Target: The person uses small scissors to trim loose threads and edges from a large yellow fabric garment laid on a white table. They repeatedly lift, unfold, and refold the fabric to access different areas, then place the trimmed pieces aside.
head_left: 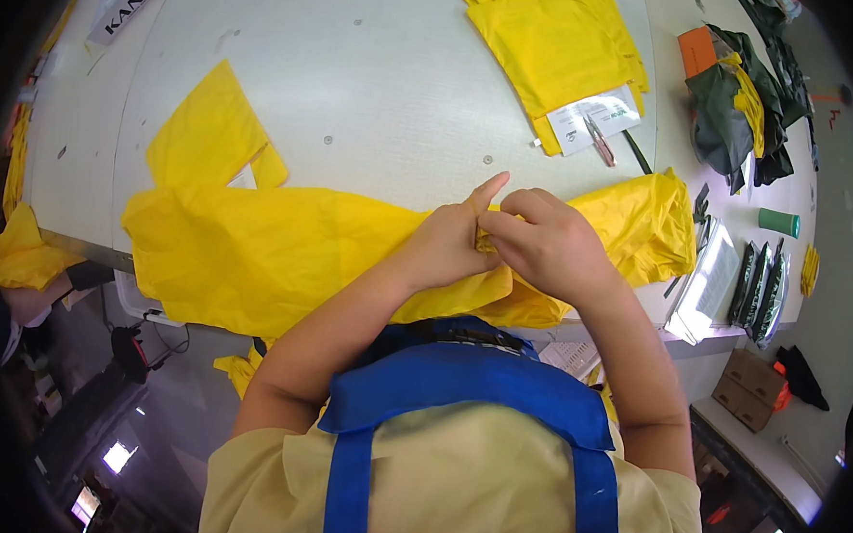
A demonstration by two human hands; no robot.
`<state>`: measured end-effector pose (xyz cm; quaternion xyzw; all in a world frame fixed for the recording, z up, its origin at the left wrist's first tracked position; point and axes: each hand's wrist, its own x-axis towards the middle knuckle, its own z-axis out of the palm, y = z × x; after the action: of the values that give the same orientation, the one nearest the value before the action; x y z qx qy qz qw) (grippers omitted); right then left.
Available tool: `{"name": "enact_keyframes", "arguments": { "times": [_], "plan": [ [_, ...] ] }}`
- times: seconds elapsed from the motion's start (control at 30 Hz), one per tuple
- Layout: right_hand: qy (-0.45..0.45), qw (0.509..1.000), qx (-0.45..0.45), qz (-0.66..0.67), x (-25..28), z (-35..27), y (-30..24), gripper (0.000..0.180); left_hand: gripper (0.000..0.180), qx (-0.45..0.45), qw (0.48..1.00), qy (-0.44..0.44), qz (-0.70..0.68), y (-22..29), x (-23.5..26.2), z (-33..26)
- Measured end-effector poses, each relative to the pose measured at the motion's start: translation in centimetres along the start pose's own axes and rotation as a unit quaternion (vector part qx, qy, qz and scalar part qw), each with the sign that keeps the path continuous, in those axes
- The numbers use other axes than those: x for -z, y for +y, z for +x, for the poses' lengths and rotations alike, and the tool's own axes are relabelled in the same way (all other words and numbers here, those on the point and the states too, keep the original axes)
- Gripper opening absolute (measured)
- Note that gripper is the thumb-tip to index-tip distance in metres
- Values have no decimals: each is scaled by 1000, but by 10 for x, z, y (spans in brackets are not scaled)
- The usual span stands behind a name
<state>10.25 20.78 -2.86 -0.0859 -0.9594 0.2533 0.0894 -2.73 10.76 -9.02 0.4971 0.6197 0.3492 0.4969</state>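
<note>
A long piece of yellow fabric (273, 249), perhaps part of a garment, stretches across the near edge of the table in front of me. At its middle my left hand (447, 241) is closed on a gathered edge of it, with one finger pointing up and away. Right beside it, my right hand (548, 244) has its fingers bent in a pinch at the same spot. A small bit of yellow shows between the two hands. Exactly what the fingertips grip there is hidden.
A folded yellow piece (207, 134) lies beyond, at left. Farther right are a yellow stack (544, 51), a white card (603, 112), a pen (599, 140), dark green fabric (719, 118), a green cylinder (779, 222) and dark packets (761, 289). The table (359, 89) is pale.
</note>
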Motion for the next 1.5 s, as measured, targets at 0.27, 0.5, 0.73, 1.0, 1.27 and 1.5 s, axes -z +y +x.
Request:
{"name": "enact_keyframes", "arguments": {
  "times": [0.27, 0.5, 0.73, 1.0, 1.27, 1.5],
  "plan": [
    [-123, 989, 78, -27, 15, 7, 8, 21, 87, -28, 998, 7, -47, 3, 1, 1],
    [-57, 992, 110, 36, 33, 0, 12, 12, 21, 41, 954, 17, -297, -13, 10, -1],
    [103, 535, -187, 817, -32, -49, 22, 24, 18, -165, 971, 112, -133, -22, 1, -3],
    [20, 796, -327, 509, -10, -19, 1, 61, 64, -58, 985, 114, -120, 5, -1, -22],
    [22, 943, -262, 202, -25, -14, -5, 55, 32, -174, 978, 117, -21, 4, 2, -31],
    [3, 870, -369, 327, -15, -14, -13, 36, 9, -287, 928, 100, 218, -4, 23, -27]
  ]
}}
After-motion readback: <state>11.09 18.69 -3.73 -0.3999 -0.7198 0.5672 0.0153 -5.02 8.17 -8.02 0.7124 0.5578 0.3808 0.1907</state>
